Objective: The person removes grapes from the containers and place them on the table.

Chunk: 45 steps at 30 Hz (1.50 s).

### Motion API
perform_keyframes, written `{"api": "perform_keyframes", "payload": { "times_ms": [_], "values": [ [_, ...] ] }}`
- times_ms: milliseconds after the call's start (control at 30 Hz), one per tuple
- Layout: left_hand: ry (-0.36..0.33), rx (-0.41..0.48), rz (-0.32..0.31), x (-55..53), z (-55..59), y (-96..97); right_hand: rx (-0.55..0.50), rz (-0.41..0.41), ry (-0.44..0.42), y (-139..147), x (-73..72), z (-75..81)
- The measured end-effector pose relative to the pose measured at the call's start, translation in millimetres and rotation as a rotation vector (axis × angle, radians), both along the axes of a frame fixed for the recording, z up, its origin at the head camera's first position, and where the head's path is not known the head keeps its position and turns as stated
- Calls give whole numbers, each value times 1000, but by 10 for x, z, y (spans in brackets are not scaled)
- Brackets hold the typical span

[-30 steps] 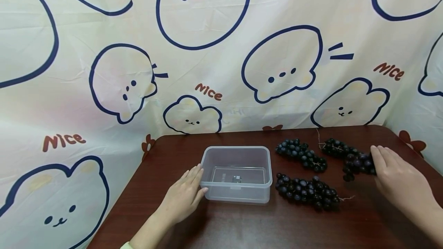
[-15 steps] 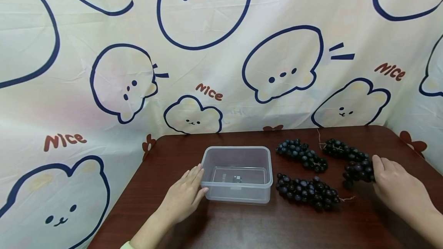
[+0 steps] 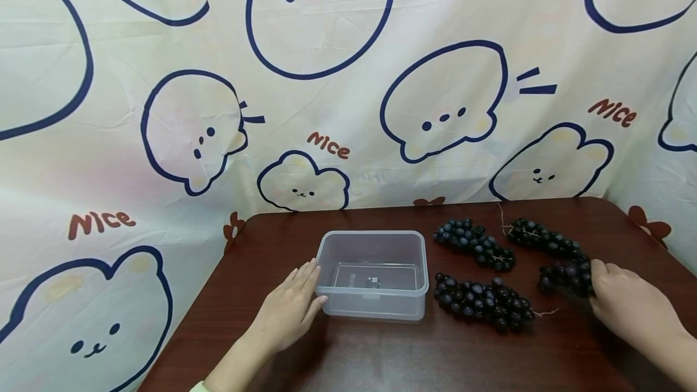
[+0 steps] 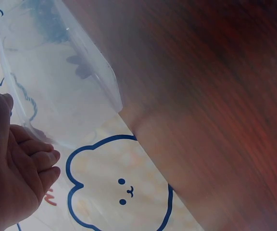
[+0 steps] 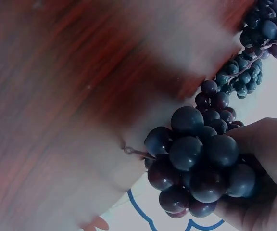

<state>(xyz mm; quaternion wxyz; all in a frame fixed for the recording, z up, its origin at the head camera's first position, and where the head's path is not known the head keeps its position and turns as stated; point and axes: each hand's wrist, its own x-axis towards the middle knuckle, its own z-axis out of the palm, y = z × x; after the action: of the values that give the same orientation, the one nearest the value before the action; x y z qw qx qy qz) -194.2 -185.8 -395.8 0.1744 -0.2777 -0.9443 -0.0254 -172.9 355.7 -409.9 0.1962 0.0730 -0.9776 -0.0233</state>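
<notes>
My right hand grips a bunch of dark grapes at the right side of the table. In the right wrist view the held bunch fills the space between thumb and fingers, its thin stem sticking out to the left. My left hand lies against the left wall of a clear plastic box, fingers nearly straight and thumb near the front corner. The left wrist view shows those fingertips by the box wall. No grapes are visible inside the box.
Three more grape bunches lie on the brown table: one front right of the box, one behind it, and one at the back right. A printed cloth hangs behind the table.
My right hand has come a little nearer and lower with its grape bunch, its fingers looking more bent. My left hand and the box stay in place.
</notes>
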Motion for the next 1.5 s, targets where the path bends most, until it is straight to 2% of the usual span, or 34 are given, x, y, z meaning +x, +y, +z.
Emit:
{"api": "perform_keyframes", "payload": {
  "times_ms": [267,600,933,1167,1400,1500],
  "values": [
    [-10,6,5,8,2,3,-21,-42,-121,71,-51,-29],
    [-10,-13,0,4,2,-4,-33,-15,-156,147,-85,-87],
    [-4,-12,0,12,3,-5,-41,-49,-285,204,-134,-127],
    [-1,-24,5,8,12,-2,-42,-37,-287,226,-149,-100],
    [-10,-29,8,3,23,0,-14,-55,-342,219,-175,-77],
    [0,-32,-2,0,25,0,6,-51,-341,216,-179,-66]
  ]
}}
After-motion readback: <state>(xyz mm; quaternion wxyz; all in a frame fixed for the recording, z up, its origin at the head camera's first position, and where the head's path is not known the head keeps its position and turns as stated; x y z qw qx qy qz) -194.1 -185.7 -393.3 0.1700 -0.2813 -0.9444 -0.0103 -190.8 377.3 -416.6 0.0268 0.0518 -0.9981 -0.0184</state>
